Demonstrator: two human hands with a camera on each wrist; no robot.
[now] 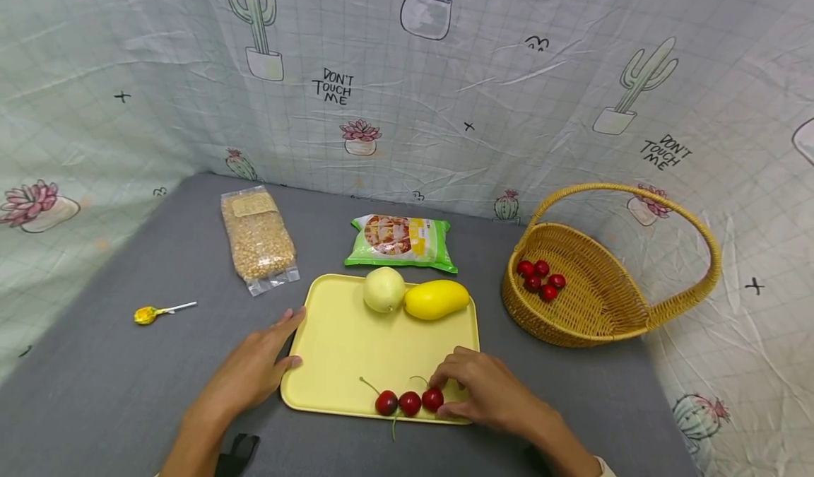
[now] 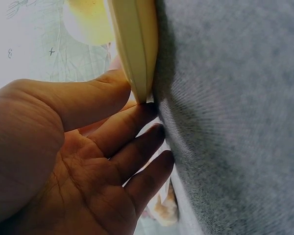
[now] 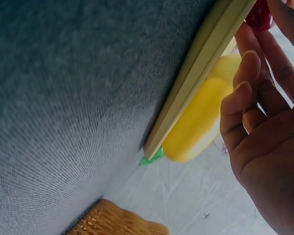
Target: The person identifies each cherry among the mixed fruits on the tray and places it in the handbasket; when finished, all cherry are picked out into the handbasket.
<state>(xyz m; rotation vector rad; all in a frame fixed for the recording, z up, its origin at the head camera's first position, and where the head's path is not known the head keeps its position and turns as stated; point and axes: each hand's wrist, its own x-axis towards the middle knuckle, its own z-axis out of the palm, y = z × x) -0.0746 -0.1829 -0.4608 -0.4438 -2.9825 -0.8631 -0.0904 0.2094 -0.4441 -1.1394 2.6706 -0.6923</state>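
Three dark red cherries lie in a row along the near edge of a yellow tray [image 1: 356,350]: a left cherry [image 1: 386,403], a middle cherry [image 1: 410,403] and a right cherry [image 1: 432,399]. My right hand [image 1: 486,392] holds the right cherry between thumb and fingers; in the right wrist view that cherry [image 3: 259,15] is partly cut off. My left hand [image 1: 257,364] rests against the tray's left side, its thumb and fingertips touching the rim [image 2: 132,49]. At the tray's far side sit a pale green round fruit [image 1: 384,290] and a yellow mango [image 1: 437,299].
A wicker basket [image 1: 610,321] with a tall handle stands at the right, with several cherries [image 1: 533,283] inside. Behind the tray lies a green snack packet [image 1: 402,242]. To the left are a bag of yellow kernels [image 1: 259,237] and a lollipop [image 1: 146,315].
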